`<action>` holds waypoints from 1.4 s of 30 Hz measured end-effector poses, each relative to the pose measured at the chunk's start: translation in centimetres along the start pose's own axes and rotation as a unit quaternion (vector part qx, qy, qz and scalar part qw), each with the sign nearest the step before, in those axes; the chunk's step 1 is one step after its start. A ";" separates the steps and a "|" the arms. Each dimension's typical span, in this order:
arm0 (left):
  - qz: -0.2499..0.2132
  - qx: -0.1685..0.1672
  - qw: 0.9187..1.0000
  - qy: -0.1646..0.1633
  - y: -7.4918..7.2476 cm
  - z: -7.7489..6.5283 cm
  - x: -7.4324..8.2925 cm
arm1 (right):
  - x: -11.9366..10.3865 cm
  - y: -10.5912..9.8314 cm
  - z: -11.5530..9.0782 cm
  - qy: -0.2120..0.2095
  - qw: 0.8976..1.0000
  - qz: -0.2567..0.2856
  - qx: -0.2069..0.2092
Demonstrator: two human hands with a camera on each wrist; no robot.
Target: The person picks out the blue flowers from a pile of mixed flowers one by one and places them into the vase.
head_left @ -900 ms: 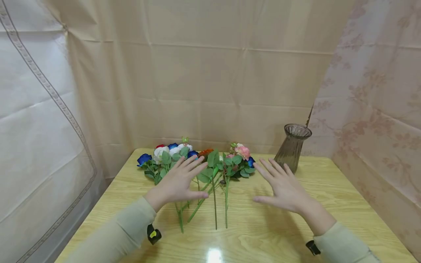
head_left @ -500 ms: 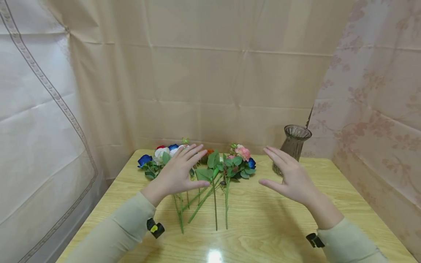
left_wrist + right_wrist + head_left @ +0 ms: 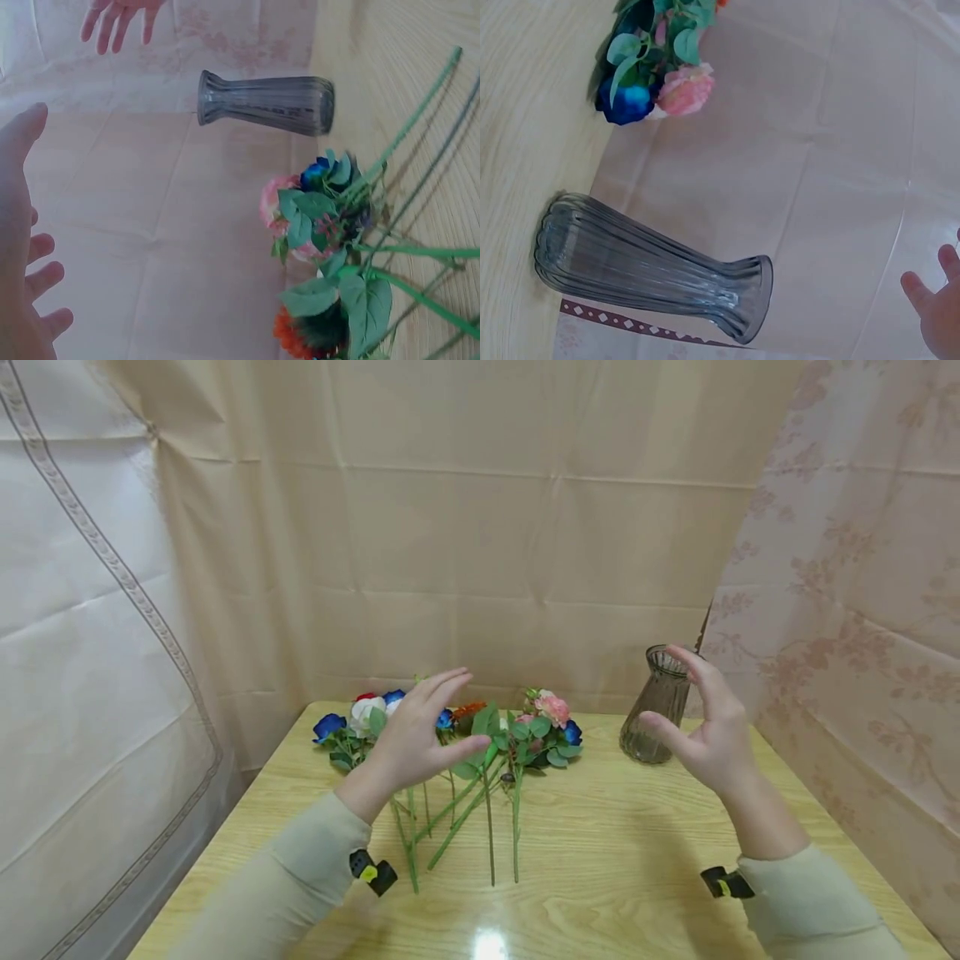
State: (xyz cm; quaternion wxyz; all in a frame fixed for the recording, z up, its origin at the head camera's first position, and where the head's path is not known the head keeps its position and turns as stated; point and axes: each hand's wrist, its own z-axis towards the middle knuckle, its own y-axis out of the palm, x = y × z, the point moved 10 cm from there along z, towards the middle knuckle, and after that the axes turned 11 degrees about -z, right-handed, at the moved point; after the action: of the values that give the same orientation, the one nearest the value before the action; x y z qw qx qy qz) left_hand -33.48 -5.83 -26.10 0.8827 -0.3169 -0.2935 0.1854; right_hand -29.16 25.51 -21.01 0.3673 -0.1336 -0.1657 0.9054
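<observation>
Tabletop [image 3: 585, 852]: pale wood. Vase [image 3: 649, 718]: ribbed glass, upright, far right; beyond and slightly left of the right hand [image 3: 712, 735], the nearer one. Flowers [image 3: 521, 728]: lying, stems toward the person, heads away; left hand [image 3: 408, 735] above, height hard to judge. Fingers [image 3: 692, 665], both hands: loosely extended, thumbs apart, holding and touching nothing.

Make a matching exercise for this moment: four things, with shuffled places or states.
1. Smoky ribbed glass vase
2. Person's left hand
3. Person's right hand
4. Pink ruffled flower

A. Raised near the vase, not touching it
B. Lying beside a round blue flower
C. Upright on the pale wood-grain table
D. Raised before round white flowers

Pairs: 1C, 2D, 3A, 4B
</observation>
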 end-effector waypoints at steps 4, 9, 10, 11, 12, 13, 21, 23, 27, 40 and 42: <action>-0.044 0.021 0.999 -0.013 -0.1 0.5 0.2 | 1.8 -0.8 0.1 0.060 0.998 -0.005 0.014; -0.090 0.042 0.995 -0.028 0.1 1.1 0.1 | 3.3 -1.8 0.3 0.162 0.986 0.018 0.022; -0.099 0.044 0.994 -0.033 0.3 1.3 0.0 | 3.9 -1.9 0.2 0.181 0.983 0.022 0.022; -0.109 0.046 0.992 -0.037 0.4 1.4 -0.1 | 4.4 -1.9 0.0 0.200 0.979 0.027 0.021; -0.114 0.049 0.991 -0.041 0.6 1.5 -0.2 | 5.5 -1.7 -0.3 0.217 0.976 0.030 0.018; -0.120 0.051 0.990 -0.045 0.7 1.5 -0.3 | 6.5 -1.6 -0.6 0.232 0.972 0.031 0.016; -0.158 0.082 0.982 -0.058 2.0 2.0 -0.8 | 11.2 -0.9 -3.0 0.328 0.945 0.011 0.000; -0.173 0.085 0.979 -0.071 2.5 2.1 -1.1 | 12.3 -0.6 -3.7 0.349 0.937 0.011 -0.006; -0.198 0.087 0.972 -0.089 3.7 2.5 -1.5 | 14.0 -0.4 -5.0 0.381 0.924 0.010 -0.014; -0.235 0.083 0.959 -0.138 7.7 2.7 -2.3 | 17.2 2.2 -7.3 0.436 0.896 -0.013 -0.085; -0.244 0.081 0.955 -0.148 8.2 2.8 -2.4 | 17.3 2.6 -7.2 0.437 0.895 -0.012 -0.085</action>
State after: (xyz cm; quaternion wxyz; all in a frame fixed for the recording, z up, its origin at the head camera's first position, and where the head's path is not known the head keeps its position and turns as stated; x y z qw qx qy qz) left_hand -38.19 0.22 -30.81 0.8704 -0.1320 -0.4731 0.0324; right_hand -40.14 37.53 -30.68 0.4005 -0.5444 -0.0668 0.7340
